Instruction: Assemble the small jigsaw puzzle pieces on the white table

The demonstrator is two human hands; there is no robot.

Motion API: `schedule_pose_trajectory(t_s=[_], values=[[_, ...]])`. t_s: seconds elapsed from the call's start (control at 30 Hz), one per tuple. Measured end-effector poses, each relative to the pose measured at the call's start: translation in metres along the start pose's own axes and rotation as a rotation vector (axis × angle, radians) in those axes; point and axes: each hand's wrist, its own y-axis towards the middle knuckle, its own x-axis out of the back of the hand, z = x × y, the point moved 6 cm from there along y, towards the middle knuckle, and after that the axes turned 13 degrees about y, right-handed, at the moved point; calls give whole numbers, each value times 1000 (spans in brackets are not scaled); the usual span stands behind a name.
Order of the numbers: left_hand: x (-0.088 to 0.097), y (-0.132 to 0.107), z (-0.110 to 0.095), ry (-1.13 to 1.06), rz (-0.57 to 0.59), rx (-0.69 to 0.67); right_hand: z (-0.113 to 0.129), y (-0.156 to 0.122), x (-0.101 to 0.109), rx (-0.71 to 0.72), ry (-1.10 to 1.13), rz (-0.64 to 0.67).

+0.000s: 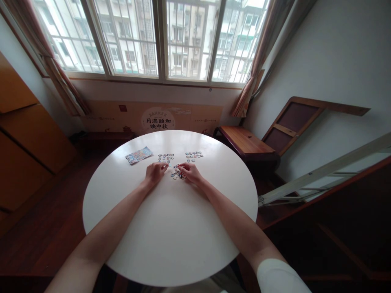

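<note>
My left hand [156,172] rests on the white round table [171,236] with its fingers pinched, and a tiny jigsaw piece [169,165] shows at the tips. Just across from it, my right hand [190,172] is closed at the fingertips over the edge of a small heap of jigsaw pieces [177,176]; a piece seems to be between thumb and finger, partly hidden. Beyond my left hand lie short rows of pieces [165,157]. More rows of pieces [194,155] lie beyond my right hand.
A printed picture sheet [138,155] lies at the table's far left. Behind the table stand a printed cardboard panel [189,118] and a barred window. A wooden bench [244,140] is at the right, with a pale metal ladder [330,171] leaning nearer. Orange cabinets [27,154] line the left.
</note>
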Motion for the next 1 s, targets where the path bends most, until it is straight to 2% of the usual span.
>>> schedule_pose_trajectory(t_s=[0.37,0.77,0.87,1.0], values=[[-3,0,-1,-28,-109,-92,0,0,1,14,-7,0],[-4,2,-1,-9,-84,-89,-2,0,1,7,13,13],[1,-1,-7,2,-110,-123,-3,0,2,13,9,21],[8,-6,-24,-3,-124,-250,-3,0,2,16,-4,22]])
